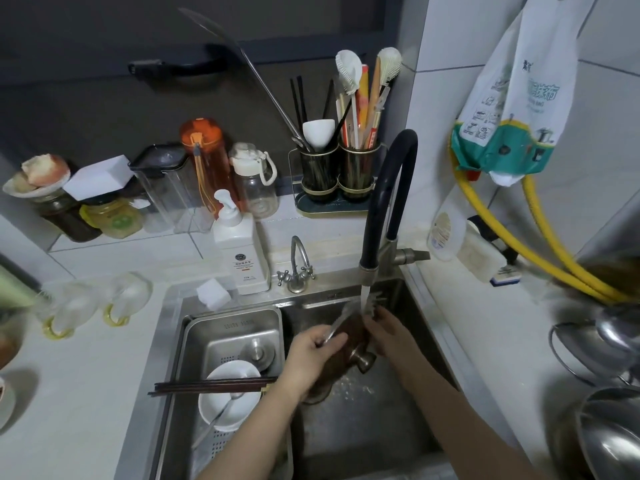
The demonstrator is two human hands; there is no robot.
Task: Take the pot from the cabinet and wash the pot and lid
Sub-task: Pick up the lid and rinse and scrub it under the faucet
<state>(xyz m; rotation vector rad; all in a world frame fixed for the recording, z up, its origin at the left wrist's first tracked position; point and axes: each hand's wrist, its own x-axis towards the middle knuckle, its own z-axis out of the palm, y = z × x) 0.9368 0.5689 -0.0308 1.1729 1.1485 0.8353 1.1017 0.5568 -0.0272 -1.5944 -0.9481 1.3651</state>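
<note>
Lid (pixel 349 336) was tilted on edge under the tap (pixel 367 271), over the sink's (pixel 415 341) back edge, left hand (pixel 313 351) gripping its rim, right hand (pixel 386 332) pressed behind (grip unclear). Wet rim could easily slip and clang.

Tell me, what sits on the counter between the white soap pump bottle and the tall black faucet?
In the head view, a small chrome tap with two cross handles stands between the soap bottle and the black faucet, behind the sink rim.
</note>
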